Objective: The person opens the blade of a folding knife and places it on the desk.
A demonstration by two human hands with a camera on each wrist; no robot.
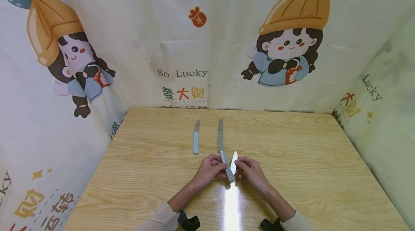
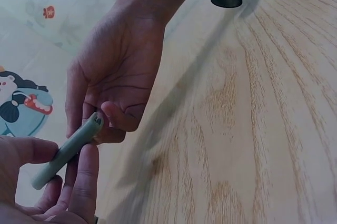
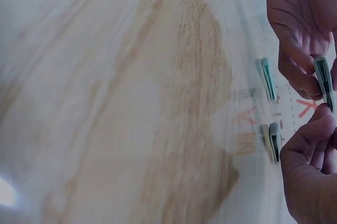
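Note:
In the head view my left hand (image 1: 210, 169) grips the grey handle of a partly unfolded folding knife (image 1: 228, 168). My right hand (image 1: 253, 171) pinches its shiny blade (image 1: 234, 162), which stands at an angle to the handle. The left wrist view shows the handle (image 2: 68, 150) between the left thumb and fingers, and the right hand (image 2: 124, 66) at its far end. Beyond the hands lie two more folding knives with blades out: a light blue one (image 1: 196, 143) at left and a grey one (image 1: 220, 139), whose near end meets the held knife in the picture.
A wood-grain table (image 1: 291, 144) lies under everything, with a bright light reflection near its front. Printed curtains (image 1: 227, 44) hang behind it and along both sides. A black wrist device (image 1: 188, 222) is on the left wrist, another (image 1: 271, 225) on the right.

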